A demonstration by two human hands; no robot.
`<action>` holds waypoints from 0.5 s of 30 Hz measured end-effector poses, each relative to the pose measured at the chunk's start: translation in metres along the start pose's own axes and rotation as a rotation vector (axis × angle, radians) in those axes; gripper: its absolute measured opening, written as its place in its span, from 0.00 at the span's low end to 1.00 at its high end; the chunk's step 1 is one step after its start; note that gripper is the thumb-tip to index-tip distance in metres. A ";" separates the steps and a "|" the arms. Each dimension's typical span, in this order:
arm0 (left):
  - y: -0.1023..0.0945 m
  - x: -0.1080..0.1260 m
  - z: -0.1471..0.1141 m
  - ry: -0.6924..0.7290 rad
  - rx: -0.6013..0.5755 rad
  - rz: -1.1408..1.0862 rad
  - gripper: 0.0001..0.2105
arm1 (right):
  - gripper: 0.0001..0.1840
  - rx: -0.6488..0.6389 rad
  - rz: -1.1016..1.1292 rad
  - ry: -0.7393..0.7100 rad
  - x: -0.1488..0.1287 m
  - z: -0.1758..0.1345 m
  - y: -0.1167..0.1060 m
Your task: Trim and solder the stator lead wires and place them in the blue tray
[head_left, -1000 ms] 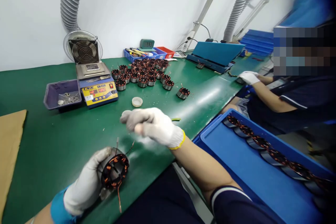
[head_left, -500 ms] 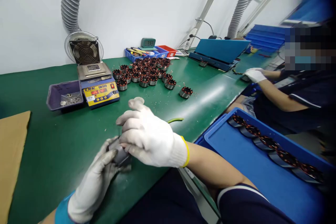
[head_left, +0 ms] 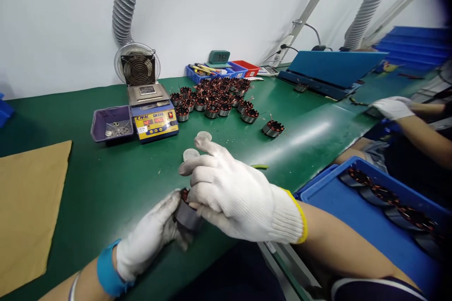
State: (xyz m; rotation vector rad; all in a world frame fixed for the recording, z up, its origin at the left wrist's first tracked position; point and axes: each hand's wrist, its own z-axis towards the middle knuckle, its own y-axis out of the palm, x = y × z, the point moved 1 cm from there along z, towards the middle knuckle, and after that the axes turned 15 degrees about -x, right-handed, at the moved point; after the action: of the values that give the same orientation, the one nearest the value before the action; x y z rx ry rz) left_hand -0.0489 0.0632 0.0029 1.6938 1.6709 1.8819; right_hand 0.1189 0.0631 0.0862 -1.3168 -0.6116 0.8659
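My left hand (head_left: 151,233), in a white glove with a blue band at the wrist, is closed around a motor stator (head_left: 189,216) held low over the table. The stator has a grey metal ring, and a little copper winding shows at its top. My right hand (head_left: 236,190), in a white glove with a yellow cuff, has its thumb and forefinger pinched at the stator's upper rim; the other fingers are curled loosely. Any wire between those fingertips is hidden. Just beyond the right fingers lie two small clear round dishes (head_left: 190,154).
Many copper-wound stators (head_left: 222,96) are clustered at the back; a lone stator (head_left: 273,128) sits nearer. Left stand a solder pot (head_left: 155,122) and a purple tray (head_left: 112,122). At right, a blue tray (head_left: 328,188) holds several stators. A co-worker's gloved hands (head_left: 393,107) are beyond.
My view has swung left, so the scene sits farther right. The stator in my left hand has turned, and copper now shows at its top. My right fingers stay at it.
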 end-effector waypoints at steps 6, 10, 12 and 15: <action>-0.022 0.020 0.008 0.260 0.295 -0.221 0.13 | 0.03 0.104 0.035 -0.022 0.001 0.011 -0.007; -0.015 0.008 0.006 -0.128 -0.201 -0.180 0.20 | 0.04 0.084 0.135 0.000 0.009 0.012 -0.008; -0.011 0.010 0.002 -0.150 -0.297 -0.191 0.23 | 0.04 0.088 0.212 0.029 0.014 0.006 -0.007; -0.010 0.021 0.004 0.025 -0.074 -0.225 0.15 | 0.05 0.145 0.285 0.025 0.016 -0.003 -0.006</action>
State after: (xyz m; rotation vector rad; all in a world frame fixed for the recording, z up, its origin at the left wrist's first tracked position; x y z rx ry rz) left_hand -0.0596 0.0834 0.0074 1.3955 1.6977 1.8418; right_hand 0.1309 0.0742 0.0899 -1.2980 -0.3387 1.1029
